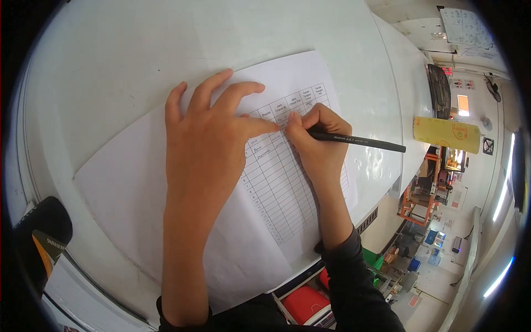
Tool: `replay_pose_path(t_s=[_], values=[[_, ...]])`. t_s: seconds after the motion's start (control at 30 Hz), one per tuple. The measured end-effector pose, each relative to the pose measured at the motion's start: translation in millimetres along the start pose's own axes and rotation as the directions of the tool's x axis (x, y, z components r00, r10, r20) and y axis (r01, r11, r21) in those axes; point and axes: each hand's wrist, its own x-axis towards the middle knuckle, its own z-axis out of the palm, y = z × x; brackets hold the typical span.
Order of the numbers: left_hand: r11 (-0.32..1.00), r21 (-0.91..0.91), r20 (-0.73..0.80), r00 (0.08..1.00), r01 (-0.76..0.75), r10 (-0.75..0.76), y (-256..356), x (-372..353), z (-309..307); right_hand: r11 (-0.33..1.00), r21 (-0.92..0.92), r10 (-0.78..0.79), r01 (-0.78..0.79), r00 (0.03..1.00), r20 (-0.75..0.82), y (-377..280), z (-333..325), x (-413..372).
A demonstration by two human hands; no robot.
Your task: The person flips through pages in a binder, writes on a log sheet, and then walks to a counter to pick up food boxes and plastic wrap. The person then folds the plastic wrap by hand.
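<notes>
A sheet with a printed table (279,193) lies on the white tabletop, its upper rows partly filled with handwriting. My right hand (321,144) grips a black pen (376,143), whose tip is hidden by my fingers near the upper rows. Spread over the left side of the sheet is my left hand (213,130), fingers apart, with the thumb on the paper close to my right hand. Beneath my left forearm extends a blank white paper (130,188), its lower edge slightly curled.
A yellow cylinder-like object (447,134) stands at the right end of the table. A black object (52,224) is at the left edge. Below the table edge shows a red item (304,304). Orange shelving (415,205) is farther off.
</notes>
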Motion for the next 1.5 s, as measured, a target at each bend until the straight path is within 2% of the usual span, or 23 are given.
replay_pose_path(t_s=[0.2, 0.3, 0.37, 0.4, 0.47, 0.7, 0.77, 0.8, 0.87, 0.97, 1.1, 1.17, 1.3, 1.4, 1.47, 1.5], values=[[1.0, -0.018, -0.003, 1.0, 0.002, -0.002, -0.3, 0.0, -1.4, 1.0, 0.013, 0.022, -0.022, 1.0, -0.003, -0.2, -0.4, -0.4], [1.0, -0.016, 0.006, 1.0, 0.001, -0.001, 0.2, 0.2, -1.7, 1.0, 0.002, -0.015, 0.015, 1.0, 0.021, 0.2, -1.1, 0.6], [1.0, -0.009, 0.017, 1.0, 0.0, 0.0, 0.3, 0.3, -2.0, 0.988, 0.103, 0.114, -0.111, 0.993, -0.025, -2.5, -0.2, -0.7], [1.0, -0.013, 0.012, 1.0, 0.0, 0.0, 0.3, 0.1, -2.4, 0.989, 0.102, 0.114, -0.111, 0.993, -0.025, -1.5, -0.2, -0.6], [1.0, -0.016, 0.008, 1.0, -0.002, 0.002, 0.3, 0.4, -2.1, 1.0, 0.011, -0.013, 0.013, 1.0, -0.021, 2.2, -0.3, 0.5], [0.999, -0.051, 0.024, 1.0, 0.011, -0.009, 1.2, -0.2, -1.3, 0.998, -0.034, -0.057, 0.057, 0.998, 0.001, 1.9, -2.8, 1.0], [0.999, -0.049, 0.027, 1.0, 0.006, -0.005, 0.6, 0.5, -1.0, 0.987, 0.133, 0.114, -0.093, 0.981, -0.156, -0.8, -0.6, -0.7], [0.999, -0.052, 0.028, 1.0, 0.006, -0.005, 0.8, 0.5, -1.6, 0.987, 0.133, 0.114, -0.093, 0.981, -0.158, -0.3, -1.7, 0.6], [0.998, -0.058, 0.028, 1.0, 0.01, -0.008, 1.0, 0.2, -2.3, 0.982, 0.121, 0.152, -0.147, 0.988, -0.032, 1.4, -4.9, 3.8], [0.998, -0.063, 0.031, 0.999, 0.02, -0.018, 1.0, 0.5, -2.6, 0.991, 0.104, 0.085, -0.081, 0.996, -0.035, 4.7, -3.4, 3.1], [0.998, -0.065, 0.016, 1.0, 0.012, -0.011, 0.3, 0.4, -2.1, 0.992, 0.097, 0.088, -0.084, 0.995, -0.041, 4.5, -1.8, 3.5], [0.997, -0.081, 0.016, 1.0, 0.015, -0.013, 0.4, 0.6, -2.2, 0.998, 0.024, 0.051, -0.05, 0.998, -0.038, 4.7, -2.4, 3.5], [0.998, -0.055, 0.031, 0.999, 0.014, -0.012, 1.0, 0.8, -2.0, 0.993, 0.08, 0.093, -0.09, 0.995, -0.035, 3.1, -3.6, 2.8], [0.998, -0.061, 0.031, 0.999, 0.014, -0.012, 1.1, 1.4, -1.2, 0.999, 0.028, 0.046, -0.044, 0.996, -0.08, 1.9, -2.7, 2.5], [0.998, -0.063, 0.029, 0.999, 0.017, -0.015, 1.0, 0.9, -1.0, 0.984, 0.146, 0.123, -0.105, 0.985, -0.118, -0.4, -2.1, 2.7], [0.998, -0.059, 0.034, 0.999, 0.018, -0.016, 1.2, 0.8, -1.2, 0.984, 0.145, 0.122, -0.105, 0.985, -0.118, 1.3, -2.6, 3.1]])
